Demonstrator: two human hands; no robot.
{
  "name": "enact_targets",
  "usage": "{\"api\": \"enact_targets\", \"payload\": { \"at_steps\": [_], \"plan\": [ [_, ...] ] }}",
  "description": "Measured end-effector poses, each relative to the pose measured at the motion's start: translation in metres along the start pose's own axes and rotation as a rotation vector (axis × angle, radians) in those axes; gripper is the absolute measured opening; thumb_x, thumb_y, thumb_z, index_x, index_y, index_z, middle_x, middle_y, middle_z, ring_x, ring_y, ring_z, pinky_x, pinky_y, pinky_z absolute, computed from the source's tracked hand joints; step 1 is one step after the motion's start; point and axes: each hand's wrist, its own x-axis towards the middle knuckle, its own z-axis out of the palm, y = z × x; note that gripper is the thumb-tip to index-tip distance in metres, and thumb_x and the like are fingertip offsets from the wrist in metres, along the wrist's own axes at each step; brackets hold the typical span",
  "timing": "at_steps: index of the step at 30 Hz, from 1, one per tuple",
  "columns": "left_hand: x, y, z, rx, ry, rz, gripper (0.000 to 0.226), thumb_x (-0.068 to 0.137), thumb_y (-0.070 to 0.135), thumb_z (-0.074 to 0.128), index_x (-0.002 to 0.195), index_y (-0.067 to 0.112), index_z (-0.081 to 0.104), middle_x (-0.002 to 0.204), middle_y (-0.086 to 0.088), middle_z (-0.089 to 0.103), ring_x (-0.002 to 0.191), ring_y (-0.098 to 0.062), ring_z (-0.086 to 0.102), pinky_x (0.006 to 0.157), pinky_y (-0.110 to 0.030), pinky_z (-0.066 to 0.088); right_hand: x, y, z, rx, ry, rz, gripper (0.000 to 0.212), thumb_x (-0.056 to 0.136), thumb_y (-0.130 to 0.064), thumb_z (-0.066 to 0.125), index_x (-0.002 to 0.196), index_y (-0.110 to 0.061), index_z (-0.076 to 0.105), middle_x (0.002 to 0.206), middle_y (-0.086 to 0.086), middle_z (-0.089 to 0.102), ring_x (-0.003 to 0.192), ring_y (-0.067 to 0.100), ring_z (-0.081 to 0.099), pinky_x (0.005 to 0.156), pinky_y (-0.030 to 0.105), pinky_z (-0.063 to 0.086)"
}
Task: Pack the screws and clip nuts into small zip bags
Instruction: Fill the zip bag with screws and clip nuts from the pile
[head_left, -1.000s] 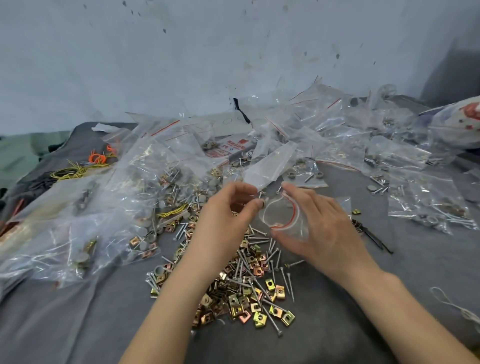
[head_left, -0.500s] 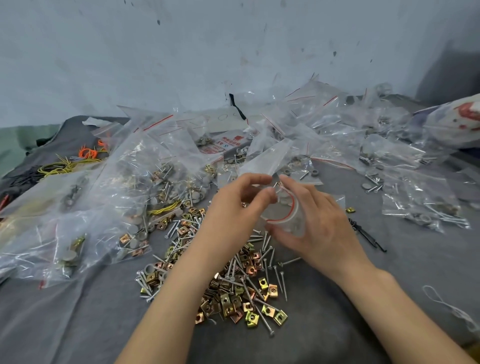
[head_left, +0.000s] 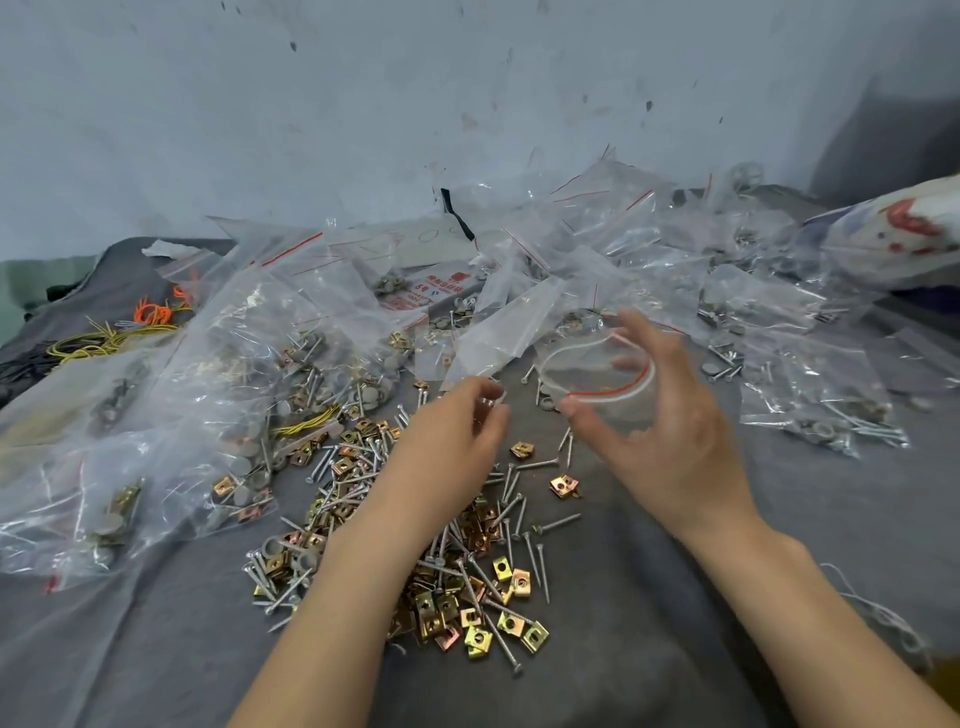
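My right hand (head_left: 670, 447) grips a small clear zip bag (head_left: 602, 410) with a red line at its mouth, holding the mouth open and raised above the grey cloth (head_left: 675, 597). My left hand (head_left: 447, 441) hovers just left of the bag with its fingers curled and the tips close together. Something small and pale glints at those tips, and I cannot tell if it is held. Below both hands lies a loose pile of gold clip nuts and silver screws (head_left: 467, 577), partly hidden by my left forearm.
Large clear bags of hardware (head_left: 218, 395) crowd the left. More zip bags, filled and unfilled (head_left: 623, 260), are heaped along the back and right. Yellow and orange wire ties (head_left: 119, 332) lie far left. White string (head_left: 883, 618) trails near the right edge.
My left hand has drawn back from the bag's mouth, down and to the left. My right hand has lifted the bag a little to the right, its mouth held wider.
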Motion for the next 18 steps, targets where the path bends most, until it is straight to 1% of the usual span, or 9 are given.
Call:
{"api": "enact_targets", "payload": {
  "at_steps": [1, 2, 5, 6, 9, 11, 13, 15, 18],
  "plan": [
    [0.003, 0.002, 0.005, 0.039, -0.022, 0.015, 0.031, 0.101, 0.036, 0.05, 0.13, 0.025, 0.056, 0.108, 0.01, 0.066, 0.094, -0.005, 0.062, 0.089, -0.032, 0.053, 0.001, 0.002, -0.002, 0.011, 0.025, 0.017, 0.076, 0.083, -0.065, 0.063, 0.147, -0.035, 0.033, 0.134, -0.01, 0.056, 0.111, 0.02, 0.064, 0.091, 0.049, 0.054],
    [0.007, 0.004, 0.011, 0.078, -0.045, 0.032, 0.032, 0.101, 0.036, 0.05, 0.13, 0.024, 0.056, 0.111, 0.008, 0.066, 0.099, -0.008, 0.062, 0.092, -0.034, 0.052, 0.002, 0.004, -0.004, 0.015, 0.043, 0.031, 0.076, 0.084, -0.066, 0.063, 0.147, -0.037, 0.031, 0.135, -0.011, 0.056, 0.113, 0.018, 0.063, 0.091, 0.048, 0.054],
    [0.02, 0.011, 0.028, 0.203, -0.093, 0.087, 0.034, 0.101, 0.035, 0.048, 0.132, 0.023, 0.054, 0.124, 0.0, 0.061, 0.115, -0.019, 0.056, 0.101, -0.043, 0.045, 0.002, 0.007, -0.008, 0.007, 0.063, 0.05, 0.077, 0.084, -0.067, 0.062, 0.148, -0.037, 0.03, 0.134, -0.013, 0.056, 0.115, 0.011, 0.061, 0.091, 0.041, 0.054],
    [0.025, 0.013, 0.033, 0.235, -0.104, 0.096, 0.034, 0.101, 0.034, 0.047, 0.133, 0.024, 0.053, 0.129, -0.002, 0.057, 0.119, -0.022, 0.053, 0.102, -0.044, 0.043, 0.002, 0.007, -0.008, 0.005, 0.06, 0.045, 0.077, 0.084, -0.066, 0.062, 0.148, -0.036, 0.031, 0.134, -0.013, 0.055, 0.114, 0.01, 0.061, 0.091, 0.041, 0.054],
    [0.042, 0.02, 0.049, 0.332, -0.148, 0.108, 0.04, 0.1, 0.027, 0.044, 0.14, 0.026, 0.048, 0.142, -0.002, 0.046, 0.127, -0.029, 0.044, 0.106, -0.047, 0.038, 0.0, 0.005, -0.006, 0.007, 0.044, 0.018, 0.077, 0.084, -0.062, 0.064, 0.148, -0.032, 0.033, 0.136, -0.015, 0.051, 0.115, 0.012, 0.062, 0.088, 0.046, 0.055],
    [0.054, 0.022, 0.058, 0.402, -0.18, 0.109, 0.046, 0.099, 0.024, 0.046, 0.145, 0.028, 0.042, 0.149, 0.001, 0.041, 0.133, -0.03, 0.04, 0.108, -0.048, 0.034, 0.0, 0.005, -0.006, 0.015, 0.042, 0.014, 0.076, 0.084, -0.06, 0.065, 0.148, -0.033, 0.032, 0.136, -0.018, 0.049, 0.117, 0.01, 0.06, 0.089, 0.048, 0.055],
    [0.062, 0.02, 0.066, 0.448, -0.185, 0.098, 0.047, 0.099, 0.024, 0.047, 0.145, 0.03, 0.041, 0.147, 0.001, 0.042, 0.133, -0.029, 0.039, 0.108, -0.047, 0.032, 0.001, 0.005, -0.007, 0.023, 0.046, 0.027, 0.075, 0.084, -0.06, 0.065, 0.147, -0.037, 0.031, 0.136, -0.019, 0.05, 0.118, 0.007, 0.059, 0.091, 0.046, 0.055],
    [0.066, 0.018, 0.072, 0.483, -0.154, 0.093, 0.045, 0.098, 0.022, 0.047, 0.142, 0.029, 0.045, 0.144, 0.001, 0.045, 0.13, -0.029, 0.039, 0.104, -0.045, 0.032, 0.002, 0.008, -0.009, 0.04, 0.052, 0.047, 0.075, 0.084, -0.061, 0.065, 0.147, -0.039, 0.03, 0.136, -0.018, 0.053, 0.119, 0.007, 0.059, 0.092, 0.044, 0.054],
    [0.07, 0.018, 0.075, 0.518, -0.11, 0.078, 0.04, 0.094, 0.014, 0.049, 0.133, 0.021, 0.053, 0.136, -0.004, 0.051, 0.124, -0.03, 0.043, 0.099, -0.042, 0.036, 0.004, 0.01, -0.01, 0.052, 0.061, 0.076, 0.075, 0.085, -0.061, 0.065, 0.147, -0.039, 0.03, 0.136, -0.017, 0.052, 0.119, 0.009, 0.059, 0.096, 0.04, 0.052]
  ]
}}
